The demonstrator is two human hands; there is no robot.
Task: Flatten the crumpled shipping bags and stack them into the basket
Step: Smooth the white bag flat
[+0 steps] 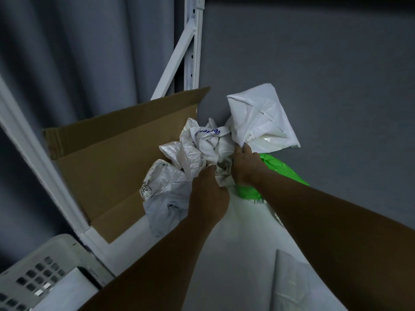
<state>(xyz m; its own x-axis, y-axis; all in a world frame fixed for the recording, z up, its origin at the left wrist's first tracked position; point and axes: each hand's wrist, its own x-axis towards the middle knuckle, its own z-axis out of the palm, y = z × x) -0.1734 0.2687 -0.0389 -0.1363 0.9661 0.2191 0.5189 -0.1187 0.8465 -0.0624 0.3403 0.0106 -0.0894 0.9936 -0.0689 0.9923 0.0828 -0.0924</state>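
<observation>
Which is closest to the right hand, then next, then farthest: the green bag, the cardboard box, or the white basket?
1. Green bag, just beside the right hand, which grips the crumpled bags.
2. Cardboard box, off to the left.
3. White basket, far down in the lower left corner.

Head-worn camera looks down, close above the crumpled bags (202,144).

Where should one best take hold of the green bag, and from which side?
Probably pinch the green bag at its exposed right edge, coming from the right: the right hand and the crumpled white bags cover its left part.
</observation>
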